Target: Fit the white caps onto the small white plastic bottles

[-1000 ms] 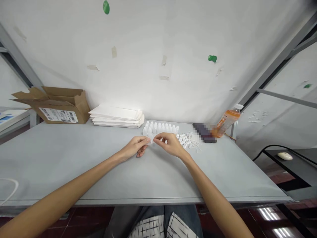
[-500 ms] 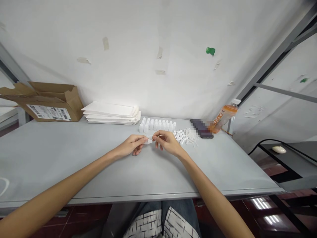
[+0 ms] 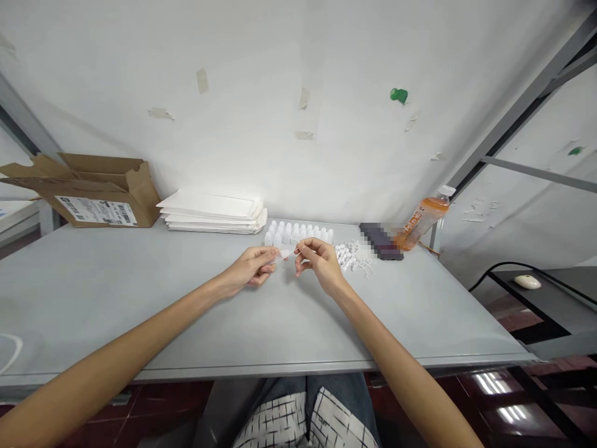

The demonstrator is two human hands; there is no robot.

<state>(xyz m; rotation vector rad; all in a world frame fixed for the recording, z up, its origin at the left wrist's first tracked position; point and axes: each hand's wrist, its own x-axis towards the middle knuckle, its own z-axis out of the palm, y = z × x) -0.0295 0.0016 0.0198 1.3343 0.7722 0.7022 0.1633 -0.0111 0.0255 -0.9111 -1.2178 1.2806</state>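
Observation:
Above the middle of the table, my left hand (image 3: 255, 264) pinches a small translucent white plastic bottle (image 3: 284, 254) lying sideways, its end pointing right. Close on its right, my right hand (image 3: 321, 261) has thumb and forefinger pressed together on a thin white plastic strip (image 3: 295, 242). A small gap separates the fingers of the two hands. Just behind them, several white bottles (image 3: 289, 231) stand upright in rows. Beside my right hand lies a heap of small white caps (image 3: 344, 255) with thin curly plastic strips (image 3: 362, 264).
A stack of white envelopes (image 3: 209, 214) and an opened cardboard box (image 3: 109, 199) sit at the back left of the grey table (image 3: 224, 333). At the back right are a dark phone (image 3: 380, 241) and an orange drink bottle (image 3: 426, 218). A computer mouse (image 3: 527, 282) rests further right.
My right hand has moved slightly up and away from the small bottle, and the thin strip now shows at its fingertips. My left hand still holds the bottle, slightly higher.

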